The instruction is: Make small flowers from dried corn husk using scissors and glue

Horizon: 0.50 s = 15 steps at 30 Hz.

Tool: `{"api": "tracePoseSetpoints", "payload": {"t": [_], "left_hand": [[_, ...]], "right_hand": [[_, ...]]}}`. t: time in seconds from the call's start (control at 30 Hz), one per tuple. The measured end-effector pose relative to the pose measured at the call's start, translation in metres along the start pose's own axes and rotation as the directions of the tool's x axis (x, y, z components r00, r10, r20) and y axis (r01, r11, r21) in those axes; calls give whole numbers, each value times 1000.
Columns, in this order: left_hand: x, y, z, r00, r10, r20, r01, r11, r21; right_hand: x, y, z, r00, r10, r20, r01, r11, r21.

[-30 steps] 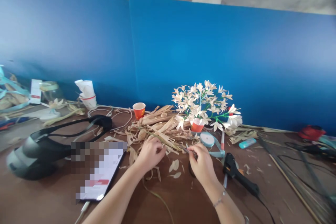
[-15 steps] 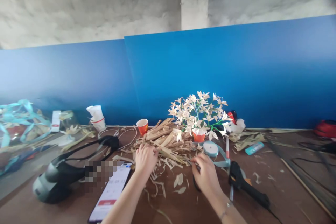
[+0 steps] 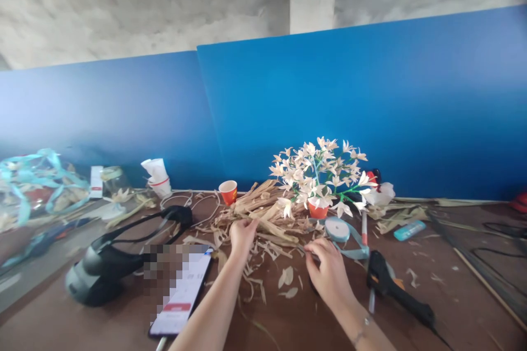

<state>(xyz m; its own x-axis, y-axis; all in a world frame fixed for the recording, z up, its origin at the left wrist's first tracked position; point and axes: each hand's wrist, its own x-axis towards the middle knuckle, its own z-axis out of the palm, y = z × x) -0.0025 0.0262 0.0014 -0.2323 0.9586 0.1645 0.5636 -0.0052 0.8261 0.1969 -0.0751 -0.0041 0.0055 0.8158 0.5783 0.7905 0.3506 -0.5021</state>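
So here's the bench right now: a messy pile of dried corn husks (image 3: 263, 214) sits in the middle of it all, on a brown wooden table (image 3: 453, 301). The left hand (image 3: 242, 236) is at the front edge of that pile, fingers (image 3: 247, 227) closed and pinching a few husk strips (image 3: 267, 230). The right hand (image 3: 329, 274) is just off the pile's front right corner, fingers curled shut around what looks like a small pair of scissors (image 3: 308, 252). Only a thin tip pokes out toward the husks, so I can't be totally sure about those.

Right behind the pile there's a bunch of pale husk flowers (image 3: 319, 173) in an orange cup (image 3: 317, 210), with a red paper cup (image 3: 228, 192) behind its left end. To the right of the pile are a roll of teal ribbon (image 3: 336, 229) and, further along, a black hot glue gun (image 3: 395, 293). Loose husk scraps (image 3: 287, 278) lie just in front of it. To the left, there's a partly pixelated phone (image 3: 181, 296) and a black and grey headset (image 3: 101, 277) with its strap.
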Motion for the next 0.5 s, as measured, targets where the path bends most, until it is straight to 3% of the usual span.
{"api": "tracePoseSetpoints", "payload": {"t": [0.1, 0.2, 0.27, 0.33, 0.4, 0.47, 0.5], "left_hand": [[3, 4, -2, 999, 2, -51, 1, 998, 66], [4, 7, -5, 999, 34, -38, -31, 996, 87], [3, 9, -8, 998, 50, -26, -48, 996, 77], [-1, 14, -13, 998, 64, -11, -63, 997, 47], [-8, 22, -19, 996, 84, 6, -83, 996, -10], [-18, 31, -27, 993, 118, 9, -116, 988, -101], [-23, 35, -30, 987, 159, -25, -160, 957, -243]], "right_hand": [[-5, -26, -4, 983, -26, 181, 15, 998, 66], [-17, -56, 2, 884, -126, 451, 110, 992, 63], [-27, -71, 13, 820, -148, 553, 173, 985, 7], [-33, -78, 23, 795, -165, 584, 226, 973, -34], [-31, -76, 27, 821, -144, 553, 204, 978, -50], [-18, -68, 22, 889, -52, 455, 65, 998, -12], [-10, -63, 17, 919, 18, 394, -35, 999, 34]]}}
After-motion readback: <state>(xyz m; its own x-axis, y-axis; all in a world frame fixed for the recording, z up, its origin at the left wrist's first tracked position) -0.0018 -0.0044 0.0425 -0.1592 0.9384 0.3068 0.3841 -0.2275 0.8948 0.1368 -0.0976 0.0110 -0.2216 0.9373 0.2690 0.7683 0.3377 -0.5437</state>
